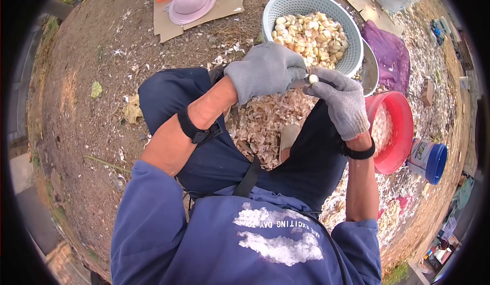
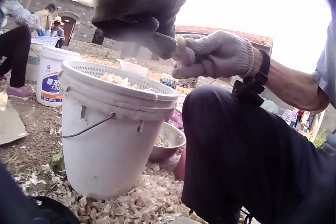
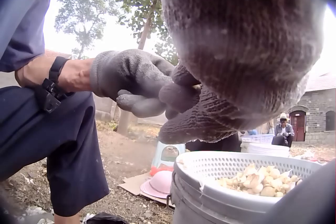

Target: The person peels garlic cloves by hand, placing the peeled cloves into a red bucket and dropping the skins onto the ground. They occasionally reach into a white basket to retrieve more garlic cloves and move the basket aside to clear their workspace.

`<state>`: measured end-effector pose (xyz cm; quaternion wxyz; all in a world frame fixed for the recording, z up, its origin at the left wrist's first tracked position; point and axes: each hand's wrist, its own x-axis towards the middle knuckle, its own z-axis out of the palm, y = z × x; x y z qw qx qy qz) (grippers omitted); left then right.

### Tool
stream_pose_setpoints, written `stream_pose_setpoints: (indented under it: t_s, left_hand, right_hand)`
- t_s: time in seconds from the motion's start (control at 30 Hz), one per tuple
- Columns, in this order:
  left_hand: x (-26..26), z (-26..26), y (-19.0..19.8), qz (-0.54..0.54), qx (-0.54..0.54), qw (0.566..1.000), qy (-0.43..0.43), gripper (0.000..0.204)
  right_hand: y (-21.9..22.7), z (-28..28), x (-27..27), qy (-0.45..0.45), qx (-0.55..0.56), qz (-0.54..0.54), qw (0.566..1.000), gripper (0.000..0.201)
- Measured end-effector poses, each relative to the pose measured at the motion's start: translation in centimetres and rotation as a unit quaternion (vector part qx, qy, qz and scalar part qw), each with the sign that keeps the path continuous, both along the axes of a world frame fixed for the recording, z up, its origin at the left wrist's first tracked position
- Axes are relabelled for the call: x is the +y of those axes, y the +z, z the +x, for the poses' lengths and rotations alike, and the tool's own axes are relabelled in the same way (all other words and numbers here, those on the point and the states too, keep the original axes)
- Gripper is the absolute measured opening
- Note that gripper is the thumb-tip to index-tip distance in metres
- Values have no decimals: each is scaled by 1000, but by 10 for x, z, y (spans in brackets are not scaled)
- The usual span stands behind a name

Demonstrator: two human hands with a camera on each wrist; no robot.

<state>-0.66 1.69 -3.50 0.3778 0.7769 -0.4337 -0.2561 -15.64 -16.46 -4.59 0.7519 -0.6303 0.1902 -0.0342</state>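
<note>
My gloved right hand (image 1: 339, 96) pinches a pale garlic clove (image 1: 313, 79) between thumb and fingers, above the gap between my knees. The gloved left hand (image 1: 268, 73) meets it from the other side, its curled fingertips at the same clove. In the left wrist view the clove (image 2: 181, 41) peeks out where both hands come together; the right wrist view hides it behind the fingers. Just beyond the hands, a grey perforated basket (image 1: 275, 4) holds many garlic cloves (image 1: 311, 37). It sits on a white bucket (image 2: 107, 140). Papery garlic skins (image 1: 270, 116) cover the ground between my feet.
To the right are a red bucket (image 1: 403, 150) with pale contents, a metal bowl (image 1: 374, 68), a purple cloth (image 1: 388, 55) and a blue-rimmed tub (image 1: 434, 163). A pink hat (image 1: 193, 4) lies on cardboard ahead left. Other people (image 3: 283, 132) sit beyond.
</note>
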Motion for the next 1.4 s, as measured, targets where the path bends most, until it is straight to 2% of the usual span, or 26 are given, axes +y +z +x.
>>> stream_pose_setpoints:
  t_s: [0.07,0.13,0.23,0.43,0.53,0.63,0.7,0.73,0.8,0.9,1.03,1.1,1.17,1.23,1.27,1.4]
  left_hand:
    - [0,1,0,5,-14,1000,7,22]
    - [0,1,-4,21,-110,994,6,23]
    - [0,-1,-5,20,-133,991,12,24]
    - [-2,-1,-2,64,-133,989,-12,25]
    - [-1,-3,-4,57,-120,991,7,26]
    - [0,0,-5,35,-148,988,21,27]
    - [1,1,-3,35,-131,990,39,27]
    - [1,2,-1,35,-112,991,57,27]
    - [2,4,-4,20,-124,990,70,27]
    - [3,7,-2,-3,-116,989,90,27]
    - [5,12,0,-16,-79,993,90,25]
    - [5,12,-2,-24,-115,990,78,25]
    - [7,11,2,-7,-65,994,87,23]
    - [8,10,6,1,-75,994,79,22]
    - [8,9,8,9,-82,994,68,22]
    - [11,8,15,19,-53,998,29,22]
  right_hand:
    - [-3,3,1,-3,-1,-18,1000,36]
    - [-1,4,3,-9,-2,-35,999,36]
    - [6,5,7,10,32,-53,998,40]
    - [-1,5,7,-3,14,-40,999,39]
    - [0,7,10,4,15,-33,999,37]
    - [2,10,11,-27,17,19,999,35]
    - [-4,10,7,-27,-40,120,992,35]
    - [-6,10,5,-27,-42,117,992,35]
    - [-8,10,0,-37,-53,186,980,35]
    - [-6,10,-5,-91,-65,178,978,36]
    - [2,2,-22,-103,-86,170,976,35]
    - [10,-4,-38,-118,-113,148,976,34]
    - [15,-15,-61,-132,-110,134,976,32]
    - [23,-30,-81,-174,-127,69,974,31]
    - [27,-38,-91,-174,-127,70,974,31]
    - [26,-73,-131,-242,-59,-70,966,32]
